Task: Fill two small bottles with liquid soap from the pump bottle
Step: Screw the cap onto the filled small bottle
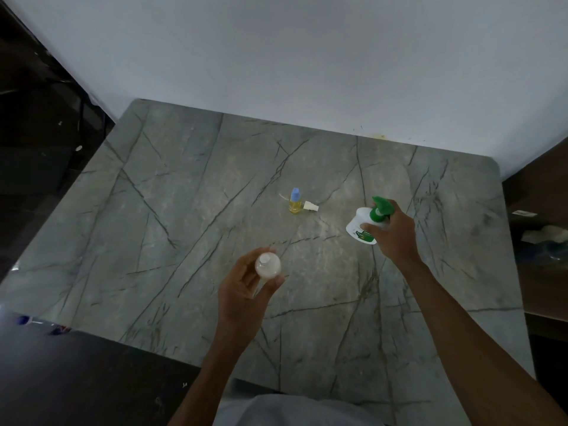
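Both hands hold bottles. Left hand (246, 290) fingers curl round a small clear bottle (268, 265), apparently uncapped, above the table (184, 210). Right hand (395, 238) clamps the pump bottle (358, 229) near its neck. A blue-capped bottle (295, 204) stands farther back, white cap (310, 206) just beside it.

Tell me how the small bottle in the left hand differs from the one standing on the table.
The held bottle is gripped in the left hand; the blue-capped bottle stands free on the table. The held bottle looks milky white; the blue-capped bottle shows yellow liquid. Both are small and upright.
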`<state>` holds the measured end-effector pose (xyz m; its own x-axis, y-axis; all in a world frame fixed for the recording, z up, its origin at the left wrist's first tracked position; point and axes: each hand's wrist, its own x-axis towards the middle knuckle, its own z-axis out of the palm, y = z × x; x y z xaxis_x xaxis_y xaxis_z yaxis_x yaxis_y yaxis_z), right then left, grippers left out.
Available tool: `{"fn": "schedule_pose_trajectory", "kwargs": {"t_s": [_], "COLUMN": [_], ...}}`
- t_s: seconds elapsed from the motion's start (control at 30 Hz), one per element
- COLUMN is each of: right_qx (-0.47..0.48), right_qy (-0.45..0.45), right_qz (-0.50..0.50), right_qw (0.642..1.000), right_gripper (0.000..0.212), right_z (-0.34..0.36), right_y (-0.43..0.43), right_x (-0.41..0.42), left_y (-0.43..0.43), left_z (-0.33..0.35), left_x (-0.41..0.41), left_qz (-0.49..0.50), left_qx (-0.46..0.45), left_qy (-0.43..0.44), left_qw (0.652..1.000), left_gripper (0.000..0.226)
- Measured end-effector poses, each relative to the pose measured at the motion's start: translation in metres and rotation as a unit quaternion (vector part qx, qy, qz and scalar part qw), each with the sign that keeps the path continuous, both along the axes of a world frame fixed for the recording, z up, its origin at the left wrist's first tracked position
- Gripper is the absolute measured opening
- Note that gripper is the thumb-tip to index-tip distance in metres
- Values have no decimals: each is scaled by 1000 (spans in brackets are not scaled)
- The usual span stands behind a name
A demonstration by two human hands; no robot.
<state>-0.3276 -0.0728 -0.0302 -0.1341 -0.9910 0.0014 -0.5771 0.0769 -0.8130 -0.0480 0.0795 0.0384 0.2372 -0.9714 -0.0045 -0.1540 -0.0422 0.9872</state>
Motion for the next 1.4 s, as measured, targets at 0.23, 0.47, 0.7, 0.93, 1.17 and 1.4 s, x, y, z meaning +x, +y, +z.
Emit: {"fn": "schedule_pose_trajectory", "kwargs": {"t_s": [0.23, 0.47, 0.7, 0.93, 1.17, 1.4], "right_qx": [-5, -129, -35, 39, 15, -76], "right_qy": [-8, 53, 44, 202, 236, 6], "right_qz": [3, -169, 67, 104, -31, -210], "right_qw": [1000, 976, 996, 973, 971, 975], "right_gripper": [73, 40, 34, 55, 28, 35], "right_z": [-10, 4, -22, -73, -81, 27], "right_y": [3, 62, 19, -64, -75, -39], "right_x": [-10, 14, 101, 130, 139, 144], "left_y": [-2, -11, -39, -60, -76, -101], "left_z": [-2, -11, -10, -8, -13, 1], "left_x": [6, 21, 45, 81, 111, 121], "left_qz": [7, 13, -15, -45, -70, -64], "left_qx": [10, 27, 35, 40, 46, -1], "left_qy": [-27, -59, -46, -59, -71, -2], "left_qw": [1000, 998, 998, 996, 994, 998], "left_gripper": [48, 47, 46, 46, 46, 46]}}
